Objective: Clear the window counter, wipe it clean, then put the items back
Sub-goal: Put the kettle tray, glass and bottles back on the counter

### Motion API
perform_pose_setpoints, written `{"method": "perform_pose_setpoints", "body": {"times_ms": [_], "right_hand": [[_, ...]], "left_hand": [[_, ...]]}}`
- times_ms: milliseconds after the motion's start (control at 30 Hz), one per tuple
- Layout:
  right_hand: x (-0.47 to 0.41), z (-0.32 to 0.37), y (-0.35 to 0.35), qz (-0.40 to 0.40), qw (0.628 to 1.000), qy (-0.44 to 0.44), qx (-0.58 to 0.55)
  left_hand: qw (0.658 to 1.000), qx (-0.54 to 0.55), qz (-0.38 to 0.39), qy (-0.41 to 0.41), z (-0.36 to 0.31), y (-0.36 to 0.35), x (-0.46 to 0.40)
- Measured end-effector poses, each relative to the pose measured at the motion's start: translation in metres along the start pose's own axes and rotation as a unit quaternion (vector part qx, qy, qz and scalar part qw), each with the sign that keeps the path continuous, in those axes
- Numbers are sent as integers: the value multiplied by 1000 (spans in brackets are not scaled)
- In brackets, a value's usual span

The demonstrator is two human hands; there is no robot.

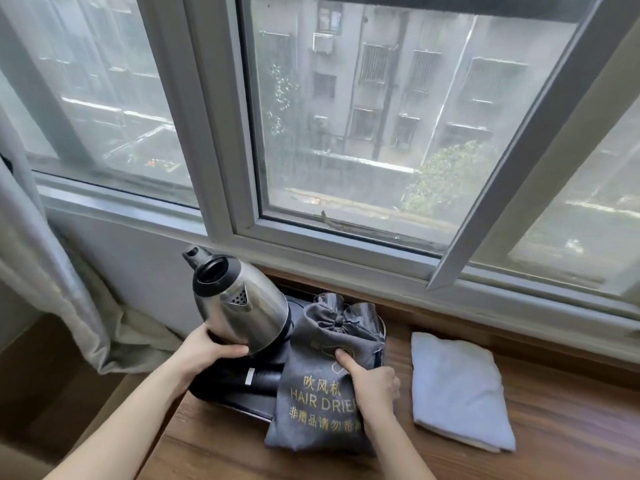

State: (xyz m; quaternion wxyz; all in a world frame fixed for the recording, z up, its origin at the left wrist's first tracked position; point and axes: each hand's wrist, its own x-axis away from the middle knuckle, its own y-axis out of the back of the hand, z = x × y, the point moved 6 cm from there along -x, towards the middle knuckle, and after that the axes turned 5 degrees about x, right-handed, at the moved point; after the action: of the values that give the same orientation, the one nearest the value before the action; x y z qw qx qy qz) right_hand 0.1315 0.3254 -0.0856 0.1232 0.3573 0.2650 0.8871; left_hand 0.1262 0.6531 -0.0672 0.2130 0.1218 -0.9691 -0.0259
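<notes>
My left hand [211, 348] gripped the steel kettle [239, 303] low on its body, the kettle tipped toward the window with its open mouth up, over the black tray [239, 398] at the left end of the wooden counter [519, 441]. My right hand [372, 381] held the grey hair-dryer bag [322, 386] by its edge, thumb pressing into the cloth; the bag lay half on the tray, half on the counter, with two glasses [343, 308] just behind it. A folded white towel [457, 389] lay near on the right, untouched. I judged I was clearing the counter, so the wise course was to lift the kettle upright in case it held water, take the bag away without dragging it into the glasses, then shift the tray itself.
</notes>
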Motion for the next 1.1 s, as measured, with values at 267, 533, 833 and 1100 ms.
{"method": "perform_pose_setpoints", "body": {"times_ms": [267, 533, 833, 1100], "right_hand": [[-5, 3, -23, -2, 1000, -16, 17], [-10, 4, -29, 4, 999, -19, 39], [-8, 6, -26, 27, 998, -14, 51], [-13, -2, -14, 26, 999, -17, 40]], "left_hand": [[1000, 9, 7, 9, 23, 14, -18], [1000, 19, 16, -5, 31, 13, -23], [1000, 0, 13, 4, 31, 17, -18], [1000, -19, 17, 8, 29, 2, -9]]}}
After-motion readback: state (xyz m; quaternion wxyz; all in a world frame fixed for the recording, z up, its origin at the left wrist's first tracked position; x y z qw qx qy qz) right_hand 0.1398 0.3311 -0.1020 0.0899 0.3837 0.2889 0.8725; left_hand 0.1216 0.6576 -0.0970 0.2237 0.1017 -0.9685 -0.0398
